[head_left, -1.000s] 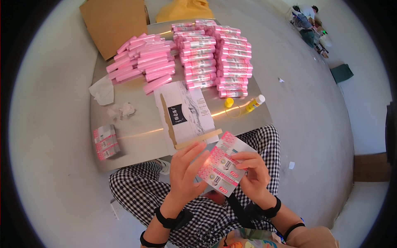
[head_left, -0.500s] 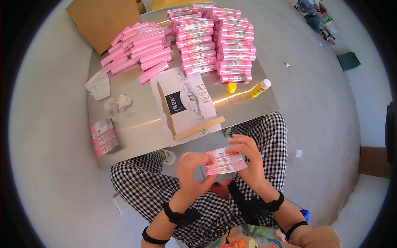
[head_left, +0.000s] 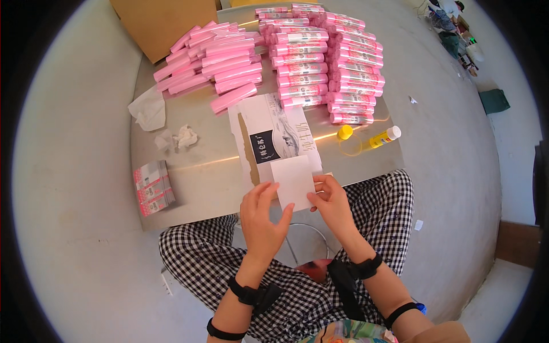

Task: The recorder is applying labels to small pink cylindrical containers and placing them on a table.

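A small sheet of paper, its blank white face [head_left: 293, 182] up, is over the front edge of the cardboard piece. My right hand [head_left: 331, 206] pinches it at the right edge, thumb on top and fingers partly behind. My left hand [head_left: 263, 216] is at the paper's left side, fingers and thumb spread apart; the fingertips reach its left edge and the thumb tip its lower edge. Under the paper lies a flattened white printed cardboard piece [head_left: 243, 126] with a torn brown strip. A stack of pink and grey printed labels [head_left: 153, 186] sits at the table's left front corner.
On the metal table [head_left: 209, 197], labelled pink rolls [head_left: 300, 68] stand in piles, with plain pink rolls [head_left: 231, 68] to their left. A glue stick [head_left: 384, 137], its yellow cap [head_left: 345, 132], crumpled tissue [head_left: 186, 136] and a cardboard box [head_left: 163, 23] are also there.
The paper has gone from printed pink side up over my lap to white side up over the cardboard. Both hands have moved forward with it, and my left fingers have spread.
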### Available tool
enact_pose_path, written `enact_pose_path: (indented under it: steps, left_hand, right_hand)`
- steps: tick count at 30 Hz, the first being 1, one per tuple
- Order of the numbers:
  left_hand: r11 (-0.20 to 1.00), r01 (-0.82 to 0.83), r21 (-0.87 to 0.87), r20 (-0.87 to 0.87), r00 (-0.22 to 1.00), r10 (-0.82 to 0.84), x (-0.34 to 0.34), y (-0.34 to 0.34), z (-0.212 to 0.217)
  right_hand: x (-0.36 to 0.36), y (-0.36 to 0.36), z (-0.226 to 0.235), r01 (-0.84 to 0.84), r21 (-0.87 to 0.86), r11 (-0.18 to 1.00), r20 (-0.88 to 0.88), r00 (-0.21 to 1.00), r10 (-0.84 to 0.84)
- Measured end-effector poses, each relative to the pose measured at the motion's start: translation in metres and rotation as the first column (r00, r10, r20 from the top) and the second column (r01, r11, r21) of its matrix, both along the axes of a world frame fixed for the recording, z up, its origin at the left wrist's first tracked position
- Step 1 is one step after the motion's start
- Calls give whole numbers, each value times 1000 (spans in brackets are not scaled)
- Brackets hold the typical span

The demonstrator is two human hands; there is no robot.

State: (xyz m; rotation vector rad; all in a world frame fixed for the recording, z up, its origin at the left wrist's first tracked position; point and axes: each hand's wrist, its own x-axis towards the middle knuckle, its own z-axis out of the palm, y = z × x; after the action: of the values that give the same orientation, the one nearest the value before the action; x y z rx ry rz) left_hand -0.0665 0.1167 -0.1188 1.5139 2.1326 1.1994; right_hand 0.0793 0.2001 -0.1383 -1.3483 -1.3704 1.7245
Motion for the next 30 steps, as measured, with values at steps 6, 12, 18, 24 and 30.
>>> enact_pose_path:
  steps: [6,12,18,24,30]
  left_hand:
    - [963,250,-100,-148,953,-263,-14,5,-10]
    - [953,280,-112,-155,943,-295,-12,12,-28]
    - [956,268,-119,-171,943,-286,-10,12,-36]
    - [957,244,-158,-213,938,-274,-8,13,-39]
    - [957,255,-140,-230,932,-281,-8,17,-36]
  right_hand:
    - [-20,16,-9,-35,42,998,131,991,30]
    - [-21,19,-7,-42,72,997,227,974,24]
    - [-22,16,-11,-104,262,959,331,944,12]
    - [17,28,-1,-139,420,897,514,851,-109]
    - [90,86,-8,261,668,697,325,740,-589]
